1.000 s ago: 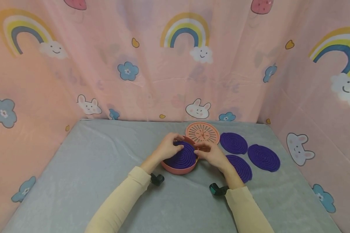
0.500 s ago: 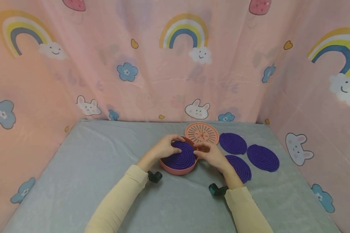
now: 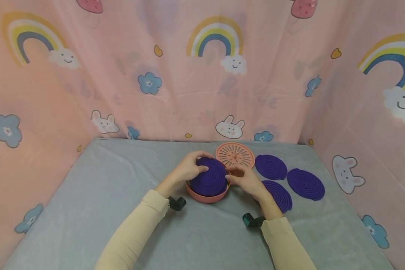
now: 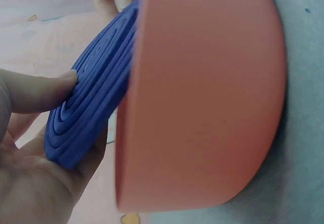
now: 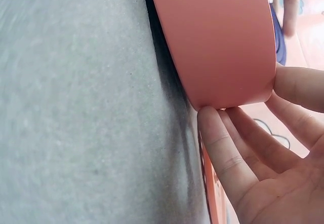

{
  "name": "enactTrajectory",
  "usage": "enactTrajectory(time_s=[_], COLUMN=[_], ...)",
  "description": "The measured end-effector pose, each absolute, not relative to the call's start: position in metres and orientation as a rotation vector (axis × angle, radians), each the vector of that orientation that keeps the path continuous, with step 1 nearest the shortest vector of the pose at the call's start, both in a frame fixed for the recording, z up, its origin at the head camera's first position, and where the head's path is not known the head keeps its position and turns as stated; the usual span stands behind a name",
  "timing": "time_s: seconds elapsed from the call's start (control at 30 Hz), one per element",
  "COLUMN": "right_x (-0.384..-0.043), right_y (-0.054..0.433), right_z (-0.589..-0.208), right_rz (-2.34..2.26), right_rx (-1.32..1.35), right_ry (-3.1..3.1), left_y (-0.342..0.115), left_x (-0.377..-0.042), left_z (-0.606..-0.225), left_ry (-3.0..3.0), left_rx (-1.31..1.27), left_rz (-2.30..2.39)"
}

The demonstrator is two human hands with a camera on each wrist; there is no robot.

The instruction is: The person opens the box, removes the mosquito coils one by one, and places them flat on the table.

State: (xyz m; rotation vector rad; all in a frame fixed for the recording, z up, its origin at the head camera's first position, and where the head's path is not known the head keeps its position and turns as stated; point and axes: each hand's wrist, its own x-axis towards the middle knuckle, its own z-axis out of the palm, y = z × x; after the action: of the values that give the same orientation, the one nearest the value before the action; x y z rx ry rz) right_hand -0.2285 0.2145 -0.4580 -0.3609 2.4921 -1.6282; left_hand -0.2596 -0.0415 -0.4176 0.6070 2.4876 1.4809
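Left hand (image 3: 190,168) pinches a coiled purple disc (image 3: 210,180) (probably light and slightly bendy, so best taken by its edge), thumb above, fingers beneath, drawn close together; the disc slants down from that hand into the pink bowl (image 3: 207,198). Right hand (image 3: 246,180), thumb and fingers slightly parted, grips the bowl's side; beyond it lies a slotted plate (image 3: 235,153).

Grey cloth (image 3: 87,195) beneath bowl (image 3: 207,199), slotted disc (image 3: 235,154), three purple coils (image 3: 305,184).
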Motion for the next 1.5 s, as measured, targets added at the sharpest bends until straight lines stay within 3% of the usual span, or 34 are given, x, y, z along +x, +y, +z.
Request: enactTrajectory(time_s=[0.57,1.23,1.5], right_x=[-0.224,-0.226,-0.212], right_y=[0.218,0.214,0.204], right_z=[-0.459,-0.458,-0.427], right_rz=[-1.628,-1.626,-1.599], right_rx=[-0.361,-0.346,-0.363], right_ry=[2.503,2.496,2.492], left_y=[-0.073,-0.165,-0.21], left_x=[-0.253,-0.254,-0.259], left_z=[-0.389,-0.38,-0.383], left_ry=[2.516,2.69,2.805], left_rx=[0.645,0.427,0.298], left_rz=[1.541,1.623,1.584])
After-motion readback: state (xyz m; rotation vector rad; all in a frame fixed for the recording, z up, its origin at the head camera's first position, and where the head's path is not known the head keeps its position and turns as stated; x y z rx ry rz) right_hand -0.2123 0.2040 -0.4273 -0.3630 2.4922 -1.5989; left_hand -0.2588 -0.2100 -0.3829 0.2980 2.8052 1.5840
